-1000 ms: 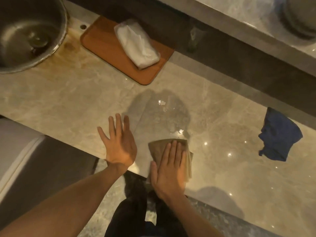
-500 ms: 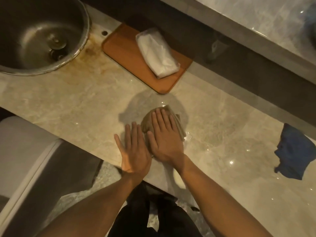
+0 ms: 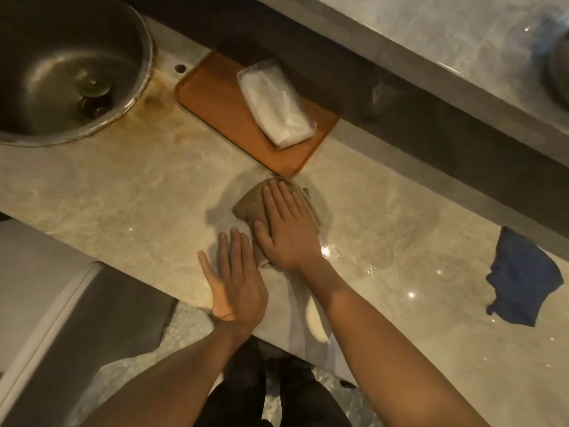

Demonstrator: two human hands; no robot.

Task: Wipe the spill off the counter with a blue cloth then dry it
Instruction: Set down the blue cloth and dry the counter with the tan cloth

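Pressing flat right hand (image 3: 288, 234) on tan cloth (image 3: 249, 206), left hand (image 3: 237, 286) flat, empty, wrapped packet (image 3: 275, 103) on tray (image 3: 215, 103)

Warm, dim light glints off a glossy beige marble counter (image 3: 107, 192). A round steel sink (image 3: 61, 72) is set in at far left, rust-stained at its rim. A dark backsplash (image 3: 400, 97) rises behind, and speckled stone floor (image 3: 172, 343) lies below.

Glossy marble counter (image 3: 400, 272); metal sink (image 3: 144, 41)
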